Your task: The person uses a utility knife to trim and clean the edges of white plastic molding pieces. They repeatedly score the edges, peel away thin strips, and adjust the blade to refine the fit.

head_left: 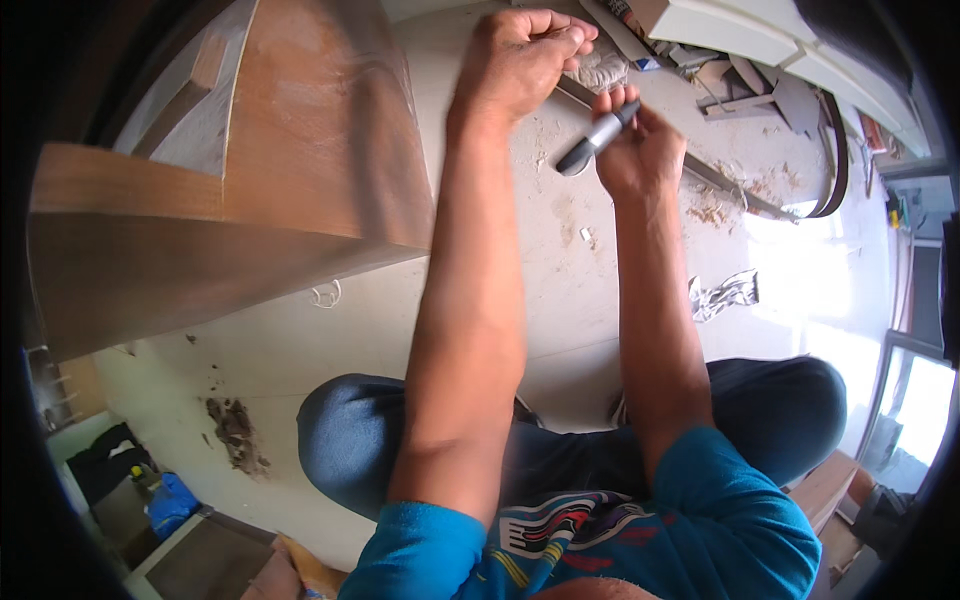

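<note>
My left hand (535,58) is raised at the far side, beside the brown wooden cabinet. Its fingers are curled together with the thumb; whatever may be in them is too small to make out. A little nearer and to the right, my right hand (643,150) is turned partly palm up, fingers bent around a thick black-and-silver marker-like cylinder (603,133). The cylinder slants down to the left, with a rounded near end, and is slightly blurred. Past both hands, a long dark strip (715,180) runs along the floor and bends into a loop at the right.
The wooden cabinet (310,130) stands at the left. Wood scraps (745,90) lie below white drawers (735,30) at the far right. A crumpled striped wrapper (728,294) and dark debris (237,435) are on the pale floor. My bent knees are below the arms.
</note>
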A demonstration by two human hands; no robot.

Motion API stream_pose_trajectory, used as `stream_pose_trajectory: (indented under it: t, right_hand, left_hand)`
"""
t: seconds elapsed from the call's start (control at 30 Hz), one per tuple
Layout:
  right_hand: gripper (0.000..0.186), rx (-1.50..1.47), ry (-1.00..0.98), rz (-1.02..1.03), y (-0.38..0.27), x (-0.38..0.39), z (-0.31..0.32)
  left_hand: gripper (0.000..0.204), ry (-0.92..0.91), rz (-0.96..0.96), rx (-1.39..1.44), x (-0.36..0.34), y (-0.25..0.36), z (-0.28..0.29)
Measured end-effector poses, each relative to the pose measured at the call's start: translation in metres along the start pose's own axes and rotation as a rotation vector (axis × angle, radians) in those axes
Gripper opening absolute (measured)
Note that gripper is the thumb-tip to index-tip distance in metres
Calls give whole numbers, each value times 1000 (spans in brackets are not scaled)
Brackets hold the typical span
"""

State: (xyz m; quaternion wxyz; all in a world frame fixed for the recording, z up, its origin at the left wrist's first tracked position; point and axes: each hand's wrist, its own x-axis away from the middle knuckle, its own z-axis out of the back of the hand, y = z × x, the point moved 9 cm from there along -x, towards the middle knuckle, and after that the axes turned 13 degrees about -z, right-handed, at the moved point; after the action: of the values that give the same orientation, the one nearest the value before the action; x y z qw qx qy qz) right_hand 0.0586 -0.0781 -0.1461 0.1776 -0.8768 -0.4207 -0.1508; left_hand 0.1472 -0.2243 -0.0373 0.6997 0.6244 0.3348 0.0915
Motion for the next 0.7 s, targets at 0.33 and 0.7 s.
stream_pose_trajectory:
  t: [0.33,0.7]
  right_hand:
    - [37,617,264,-382,1,35,95]
    - [29,1809,173,-480,-38,28,86]
  left_hand:
    - [41,280,372,1148,-5,-68,-134]
    - [21,304,373,1347,4,-89,-137]
